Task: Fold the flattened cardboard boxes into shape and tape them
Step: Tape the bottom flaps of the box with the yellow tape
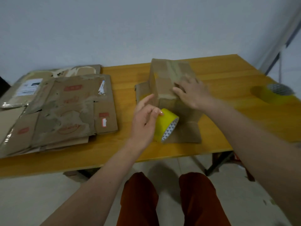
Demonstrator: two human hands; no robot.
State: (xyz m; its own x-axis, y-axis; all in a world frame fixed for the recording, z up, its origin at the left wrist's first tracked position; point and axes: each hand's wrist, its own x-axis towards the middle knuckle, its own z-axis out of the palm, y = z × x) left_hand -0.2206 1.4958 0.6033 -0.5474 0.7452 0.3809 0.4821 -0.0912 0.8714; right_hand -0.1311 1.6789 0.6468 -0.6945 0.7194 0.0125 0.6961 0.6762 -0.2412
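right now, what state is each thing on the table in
box: folded up, standing on the table, top seam taped, bottom flaps splayed out
left hand: fingers curled on the yellow tape roll
tape roll: on edge against the box
right hand: flat, pressing the box top
flat boxes: stacked, not folded, worn
second roll: lying on the table's right, untouched
table: bears all of it

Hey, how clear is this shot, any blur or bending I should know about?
Head view: the right hand on the box is motion-smeared, and the far tape roll at the right edge is blurred; the left hand and its yellow tape roll read sharper; wide-angle bending curves the table edge; lighting is soft and even.
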